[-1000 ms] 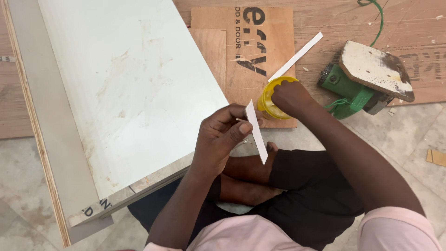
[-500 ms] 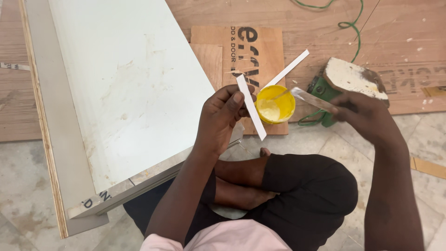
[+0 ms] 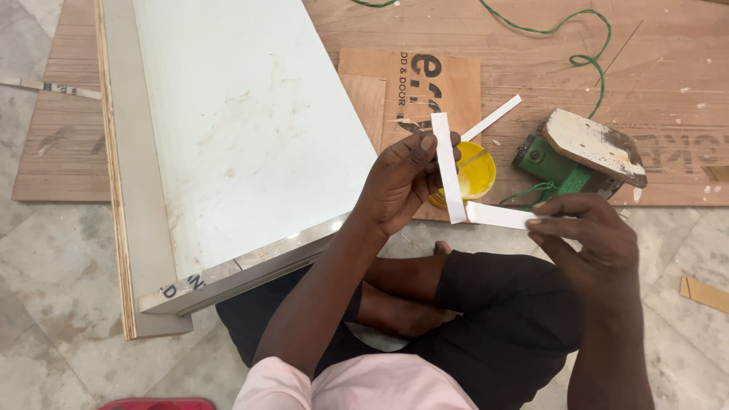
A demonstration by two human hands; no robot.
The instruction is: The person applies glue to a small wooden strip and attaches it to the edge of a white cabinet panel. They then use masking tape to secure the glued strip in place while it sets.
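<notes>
My left hand (image 3: 399,186) pinches a narrow white strip (image 3: 446,163) and holds it upright in front of a small yellow container (image 3: 477,171). My right hand (image 3: 588,243) grips a second, shorter white strip (image 3: 497,216) by one end. Its other end touches the bottom of the upright strip. A third white strip (image 3: 497,115) leans out of the container, slanting up to the right. A large white-faced board (image 3: 243,129) with a plywood edge rests across my lap on the left.
A green power tool (image 3: 562,168) with a worn pale plate lies right of the container, its green cord (image 3: 600,45) looping over the plywood sheet (image 3: 668,91). A printed brown panel (image 3: 380,83) sits under the container. A wood scrap (image 3: 702,292) lies on the tile floor.
My right hand left the yellow container, swung right and came down, bringing its short strip against the lower end of the strip in my left hand. The left hand turned its strip more upright.
</notes>
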